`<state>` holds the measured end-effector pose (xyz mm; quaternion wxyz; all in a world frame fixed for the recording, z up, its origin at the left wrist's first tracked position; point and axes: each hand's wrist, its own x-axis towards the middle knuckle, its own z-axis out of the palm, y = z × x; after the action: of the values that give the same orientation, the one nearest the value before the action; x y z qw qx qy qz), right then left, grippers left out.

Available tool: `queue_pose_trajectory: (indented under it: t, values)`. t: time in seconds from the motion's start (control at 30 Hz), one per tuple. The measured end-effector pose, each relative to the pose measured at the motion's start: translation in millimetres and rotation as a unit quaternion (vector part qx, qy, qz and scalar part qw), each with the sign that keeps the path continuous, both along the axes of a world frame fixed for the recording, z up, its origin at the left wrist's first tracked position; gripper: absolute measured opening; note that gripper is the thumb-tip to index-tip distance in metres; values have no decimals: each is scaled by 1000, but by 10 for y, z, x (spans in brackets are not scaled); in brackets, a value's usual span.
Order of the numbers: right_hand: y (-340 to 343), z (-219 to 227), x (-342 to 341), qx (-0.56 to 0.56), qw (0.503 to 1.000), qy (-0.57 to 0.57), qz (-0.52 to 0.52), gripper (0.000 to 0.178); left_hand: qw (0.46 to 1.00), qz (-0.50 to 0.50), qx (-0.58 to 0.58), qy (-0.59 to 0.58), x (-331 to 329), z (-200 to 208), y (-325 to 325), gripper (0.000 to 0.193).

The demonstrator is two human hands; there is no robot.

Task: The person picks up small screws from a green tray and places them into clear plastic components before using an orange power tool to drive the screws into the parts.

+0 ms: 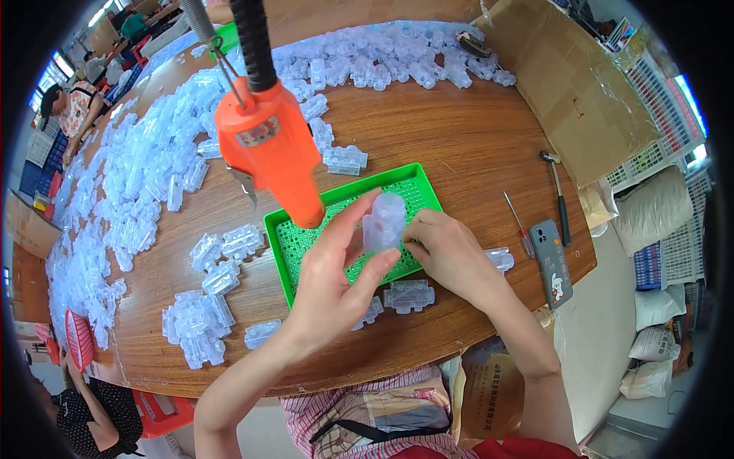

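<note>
My left hand (336,271) grips a translucent plastic part (384,222) between thumb and fingers, upright above the green perforated tray (277,249). Close against the part's right side is my right hand (443,249), its fingers curled and pinched together; whatever they may hold is hidden. An orange hanging power screwdriver (269,145) points down just left of the held part, its tip over the tray. Along the tray's near side lie more clear parts, one of them a blocky clear part (409,296) below my hands.
Clear parts form a large heap (153,168) at left and another pile (382,57) at the back. A small screwdriver (521,229), a phone (551,264) and a hammer (560,199) lie at right. A cardboard sheet (581,99) borders the table. Other people sit at left.
</note>
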<state>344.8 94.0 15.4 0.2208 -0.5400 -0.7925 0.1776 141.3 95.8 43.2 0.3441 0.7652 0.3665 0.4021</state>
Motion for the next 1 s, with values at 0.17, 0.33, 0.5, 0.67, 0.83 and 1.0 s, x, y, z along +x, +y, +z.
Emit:
queue_pose_trajectory:
  t: [0.17, 0.33, 0.5, 0.67, 0.83, 1.0]
  values:
    - [61, -115, -48, -11, 998, -59, 8, 5, 808, -57, -495, -314, -140, 88, -248, 58]
    - [114, -91, -73, -46, 994, -93, 15, 7, 695, -47, -589, -409, -275, -24, -513, 55]
    - [188, -26, -57, -70, 997, -13, 22, 8, 686, 2, -588, -428, -339, -157, -795, 53]
    - [156, -25, -69, -131, 975, 170, -65, 5, 658, -4, -619, -429, -347, -72, -942, 48]
    - [195, -136, -45, -188, 908, 367, -72, 6, 736, 11, -543, -404, -374, -241, -986, 48]
    - [-204, 247, -213, -258, 880, 398, -38, 19, 742, 31, -552, -380, -354, -264, -992, 47]
